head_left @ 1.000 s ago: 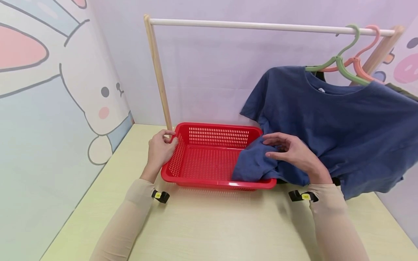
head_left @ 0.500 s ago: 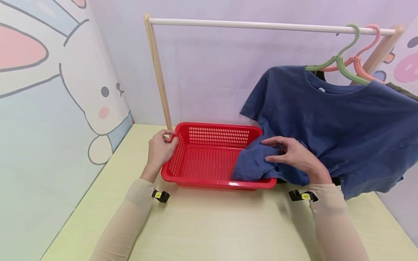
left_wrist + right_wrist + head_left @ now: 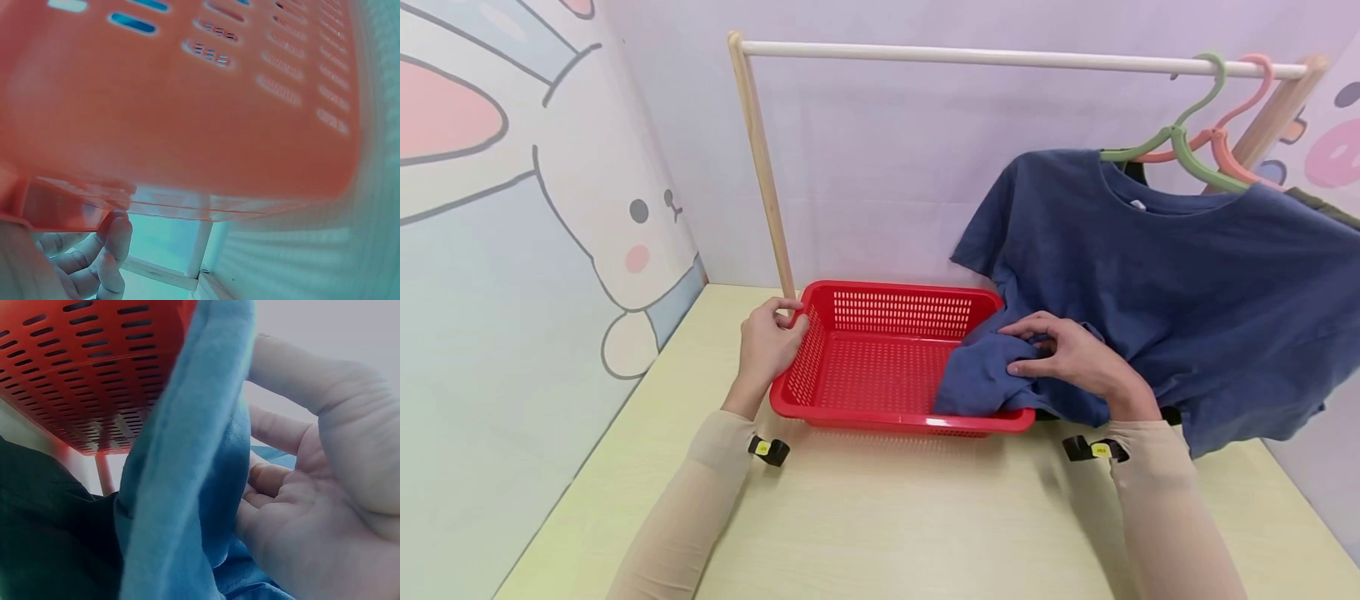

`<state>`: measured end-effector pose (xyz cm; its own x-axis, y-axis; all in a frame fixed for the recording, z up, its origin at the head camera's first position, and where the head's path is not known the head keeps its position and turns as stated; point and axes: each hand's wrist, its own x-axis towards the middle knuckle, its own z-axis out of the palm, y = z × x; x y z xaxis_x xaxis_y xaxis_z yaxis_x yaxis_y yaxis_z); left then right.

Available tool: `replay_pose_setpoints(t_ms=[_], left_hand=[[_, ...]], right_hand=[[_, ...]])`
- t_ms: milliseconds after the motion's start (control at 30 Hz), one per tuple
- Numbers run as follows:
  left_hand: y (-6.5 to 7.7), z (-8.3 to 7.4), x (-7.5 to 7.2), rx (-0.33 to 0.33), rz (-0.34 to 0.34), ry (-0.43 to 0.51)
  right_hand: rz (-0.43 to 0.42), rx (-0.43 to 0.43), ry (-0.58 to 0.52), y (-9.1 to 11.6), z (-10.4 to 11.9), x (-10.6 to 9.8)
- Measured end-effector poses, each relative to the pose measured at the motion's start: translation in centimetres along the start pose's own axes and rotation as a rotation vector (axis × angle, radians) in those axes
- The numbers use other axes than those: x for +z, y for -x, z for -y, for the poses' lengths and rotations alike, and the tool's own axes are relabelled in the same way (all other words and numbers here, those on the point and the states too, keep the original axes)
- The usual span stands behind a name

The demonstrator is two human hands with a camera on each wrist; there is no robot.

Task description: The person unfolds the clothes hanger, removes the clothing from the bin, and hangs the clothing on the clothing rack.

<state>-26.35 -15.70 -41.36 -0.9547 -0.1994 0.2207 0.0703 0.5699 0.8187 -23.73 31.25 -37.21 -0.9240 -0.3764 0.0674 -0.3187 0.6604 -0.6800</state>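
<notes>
A red plastic basket [image 3: 887,375] with slotted walls sits on the table. My left hand [image 3: 770,342] grips its left rim, the thumb over the inside and the fingers [image 3: 116,240] curled under the edge in the left wrist view. A navy blue T-shirt [image 3: 1150,275] hangs at the right, and its bunched lower part [image 3: 981,379] drapes into the basket's right end. My right hand [image 3: 1078,358] touches this bunched cloth, thumb and fingers parted. In the right wrist view, a fold of the shirt [image 3: 187,456] hides the fingertips of that hand.
A clothes rack with a white rail [image 3: 970,56] and wooden posts stands behind the basket. A green hanger [image 3: 1198,162] carries the blue shirt. Behind it hang a pink hanger [image 3: 1228,154] and darker clothing. Walls close in on the left and back.
My right hand has lowered slightly onto the bunched cloth, and its fingertips have come down to it. My left hand and the basket have stayed in place.
</notes>
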Motion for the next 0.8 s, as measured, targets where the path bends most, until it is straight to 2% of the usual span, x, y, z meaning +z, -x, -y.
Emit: replay_pose_setpoints(t_ms=[433, 800], left_hand=[[-0.08, -0.04, 0.01, 0.009, 0.002, -0.002], [-0.02, -0.05, 0.02, 0.003, 0.004, -0.004]], right_hand=[[-0.008, 0.004, 0.021, -0.02, 0.13, 0.00], [-0.049, 0.008, 0.005, -0.18, -0.10, 0.30]])
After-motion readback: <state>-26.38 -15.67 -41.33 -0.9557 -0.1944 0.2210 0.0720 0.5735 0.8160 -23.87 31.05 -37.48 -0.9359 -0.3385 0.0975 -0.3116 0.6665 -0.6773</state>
